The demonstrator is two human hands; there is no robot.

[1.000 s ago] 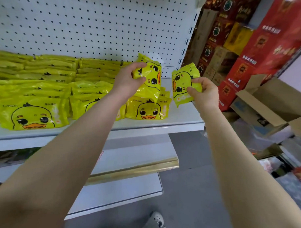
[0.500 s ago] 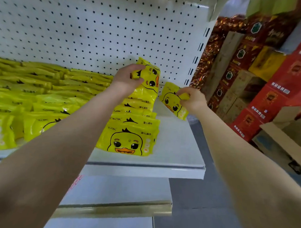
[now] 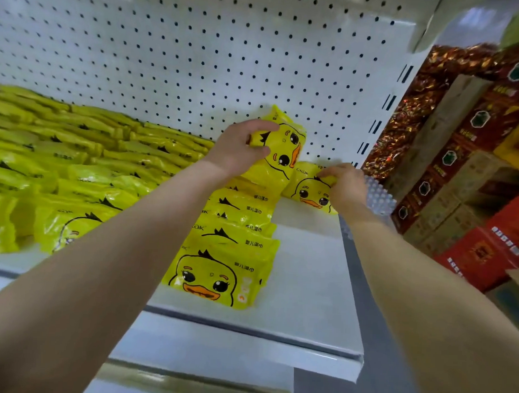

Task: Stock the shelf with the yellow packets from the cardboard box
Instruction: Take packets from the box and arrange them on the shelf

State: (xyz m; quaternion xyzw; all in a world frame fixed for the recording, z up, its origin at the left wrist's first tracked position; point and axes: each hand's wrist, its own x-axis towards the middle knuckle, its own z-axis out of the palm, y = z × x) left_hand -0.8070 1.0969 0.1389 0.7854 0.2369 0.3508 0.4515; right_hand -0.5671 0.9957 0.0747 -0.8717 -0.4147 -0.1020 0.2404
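Up on the white shelf [image 3: 305, 289], two hands are busy with yellow packets that have a duck face printed on them. The left hand [image 3: 243, 150] grips one packet [image 3: 282, 147] with its thumb and curled fingers. That packet is lifted up and tilted, and it sits above the back end of a row of packets [image 3: 236, 222]. The duck on it looks sideways.

The right hand [image 3: 342, 181] has its fingers curled over the top of a second packet [image 3: 307, 189]. This one lies at the back of the shelf, close to the white wall with holes [image 3: 198, 53], just to the right of the row. Its bottom edge looks like it touches the shelf (it is hard to be sure).

The row runs from the back to the front edge, each packet lying partly over the next. The front packet [image 3: 217, 275] shows a whole duck face with an orange beak. More yellow packets [image 3: 77, 160] fill the left side of the shelf in many rows.

To the right of the shelf stand stacked red boxes [image 3: 486, 251] and brown boxes [image 3: 446, 214]. The cardboard box that the packets come from cannot be picked out here.
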